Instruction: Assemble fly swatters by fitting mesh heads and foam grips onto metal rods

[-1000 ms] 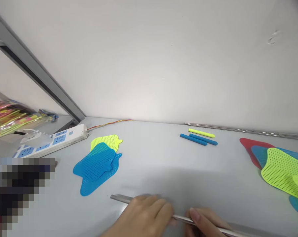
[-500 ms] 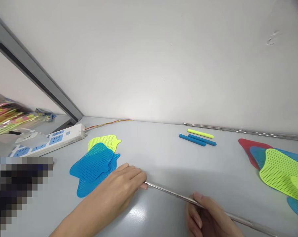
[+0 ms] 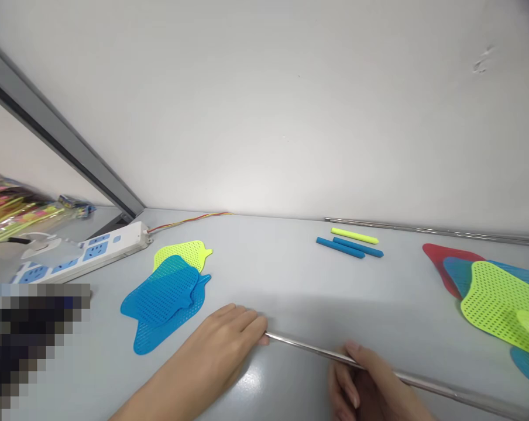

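Observation:
A thin silver metal rod runs across both hands, low over the table. My left hand is closed around its left end, the fingertips hidden beneath the hand. Farther along, my right hand grips the rod between thumb and curled fingers, palm partly turned up. Just beyond my left hand lie blue perforated fly swatter heads, overlapping a yellow-green swatter head. Past my right hand rest two blue handle sleeves and a yellow one.
Several swatter heads, red, blue and yellow-green, overlap at the right. More metal rods lie along the wall. A white power strip with plugs stands at left, near bagged colourful goods behind a grey frame post.
My left hand has shifted slightly right and toward me, still on the rod's end. My right hand keeps nearly the same place, and the rod lies at a slightly flatter angle.

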`<state>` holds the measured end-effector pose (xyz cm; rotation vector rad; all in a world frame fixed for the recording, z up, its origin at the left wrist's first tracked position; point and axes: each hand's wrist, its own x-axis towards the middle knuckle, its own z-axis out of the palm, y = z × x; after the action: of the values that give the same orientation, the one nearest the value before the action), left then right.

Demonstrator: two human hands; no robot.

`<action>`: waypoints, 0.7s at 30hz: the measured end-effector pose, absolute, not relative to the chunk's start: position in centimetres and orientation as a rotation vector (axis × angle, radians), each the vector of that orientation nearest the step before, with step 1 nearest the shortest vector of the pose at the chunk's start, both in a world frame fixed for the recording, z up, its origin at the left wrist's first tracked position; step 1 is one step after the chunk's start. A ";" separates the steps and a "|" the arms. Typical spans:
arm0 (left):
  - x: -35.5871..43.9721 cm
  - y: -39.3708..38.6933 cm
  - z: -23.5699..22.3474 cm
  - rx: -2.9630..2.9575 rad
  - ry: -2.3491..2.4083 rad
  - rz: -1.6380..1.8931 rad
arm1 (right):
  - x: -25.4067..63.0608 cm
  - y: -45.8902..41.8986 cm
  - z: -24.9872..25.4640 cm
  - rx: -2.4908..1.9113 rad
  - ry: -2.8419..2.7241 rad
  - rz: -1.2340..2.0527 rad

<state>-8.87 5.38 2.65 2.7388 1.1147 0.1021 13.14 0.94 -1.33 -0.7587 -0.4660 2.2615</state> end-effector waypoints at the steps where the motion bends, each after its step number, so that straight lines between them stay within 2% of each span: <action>1: -8.8 5.4 2.7 2.779 1.103 0.130 | 13.2 0.9 -1.5 -0.758 -0.508 2.249; 9: -8.3 5.1 3.0 2.937 1.075 0.332 | 13.1 0.6 -1.7 -0.841 -0.664 2.196; 21: -7.4 3.7 1.5 2.946 1.138 0.285 | 13.1 0.5 -1.4 -0.940 -0.828 2.149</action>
<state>-7.40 3.66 1.50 2.9463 1.1381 0.2852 13.05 0.50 -1.37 -0.9398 -0.8283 2.1490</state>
